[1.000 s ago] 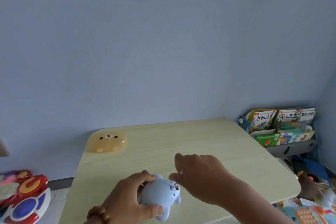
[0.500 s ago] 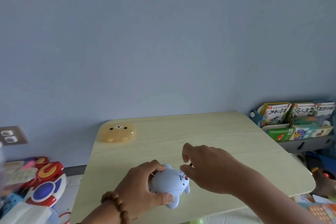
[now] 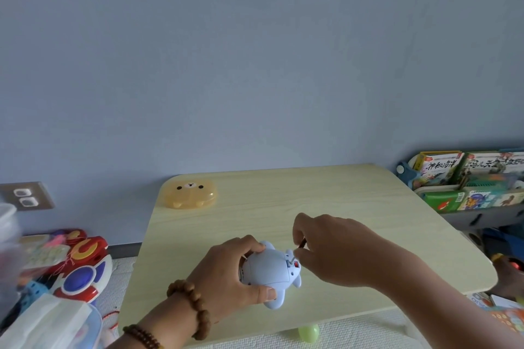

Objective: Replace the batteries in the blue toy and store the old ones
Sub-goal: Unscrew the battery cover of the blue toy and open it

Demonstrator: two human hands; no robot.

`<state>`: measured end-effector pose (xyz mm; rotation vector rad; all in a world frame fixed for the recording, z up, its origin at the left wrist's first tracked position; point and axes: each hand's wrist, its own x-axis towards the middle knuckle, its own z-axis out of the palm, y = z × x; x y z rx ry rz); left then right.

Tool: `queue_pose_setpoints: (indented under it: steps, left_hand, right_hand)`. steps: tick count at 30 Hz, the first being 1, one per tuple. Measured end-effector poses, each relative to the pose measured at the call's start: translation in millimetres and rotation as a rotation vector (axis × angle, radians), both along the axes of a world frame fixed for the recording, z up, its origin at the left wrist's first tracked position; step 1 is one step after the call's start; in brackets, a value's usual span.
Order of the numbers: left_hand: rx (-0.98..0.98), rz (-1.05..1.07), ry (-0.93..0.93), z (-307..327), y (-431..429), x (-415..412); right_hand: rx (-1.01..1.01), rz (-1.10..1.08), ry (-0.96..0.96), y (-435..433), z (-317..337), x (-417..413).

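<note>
The blue toy [image 3: 268, 269] lies belly-up near the front edge of the pale wooden table [image 3: 326, 198]. My left hand [image 3: 226, 275] grips its body, thumb on the near side and fingers over the far side. My right hand [image 3: 331, 249] pinches a small dark-handled screwdriver [image 3: 300, 245], whose metal tip points down at the toy's underside beside a small red part. No batteries are visible.
A yellow bear-face case [image 3: 188, 194] sits shut at the table's far left corner. Toys [image 3: 82, 266] and a clear bin crowd the floor at left. A rack of children's books [image 3: 465, 178] stands at right. A green ball [image 3: 308, 333] lies under the table's front edge.
The camera has turned left, so the table sits further right in view. My right hand has lifted a little and the screwdriver now shows between its fingers. My left hand keeps its grip.
</note>
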<state>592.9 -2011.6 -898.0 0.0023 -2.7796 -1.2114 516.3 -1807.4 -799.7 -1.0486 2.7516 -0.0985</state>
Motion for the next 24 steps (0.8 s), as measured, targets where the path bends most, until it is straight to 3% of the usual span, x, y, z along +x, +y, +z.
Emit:
queue_pose_setpoints:
  steps: [6,13,20,24]
  left_hand:
    - [-0.001,-0.005,0.001,0,1,-1]
    - [-0.013,-0.008,-0.003,2,1,0]
    - [-0.031,0.000,-0.003,0,0,-1]
    - [-0.032,-0.007,-0.004,1,1,-2]
  right_hand:
    - [0.085,0.023,0.218,-4,-6,-2]
    - [-0.011,-0.009,0.081,3,-3,2]
    - [0.065,0.002,0.266,-5,-11,-1]
    - [0.056,-0.029,0.229,-4,-12,-3]
